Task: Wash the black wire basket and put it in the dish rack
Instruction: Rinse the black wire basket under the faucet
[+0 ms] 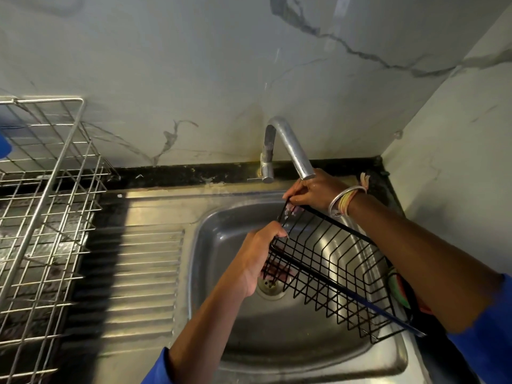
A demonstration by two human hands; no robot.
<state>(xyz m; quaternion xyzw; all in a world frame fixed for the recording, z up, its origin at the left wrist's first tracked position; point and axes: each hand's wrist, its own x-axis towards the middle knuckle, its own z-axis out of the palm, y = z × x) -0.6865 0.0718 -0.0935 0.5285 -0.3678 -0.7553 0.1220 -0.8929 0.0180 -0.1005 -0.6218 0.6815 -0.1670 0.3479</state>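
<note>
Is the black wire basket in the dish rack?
No. Left hand and right hand hold the black wire basket over the sink, apart from the dish rack.

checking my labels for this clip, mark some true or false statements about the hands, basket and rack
1. Both the left hand and the right hand hold the black wire basket over the sink. True.
2. The basket sits in the dish rack. False: the rack stands apart at the left; the hands hold the basket.
3. The tap ends just above the right hand. True.
4. The right wrist is bare. False: it wears bangles.
</note>
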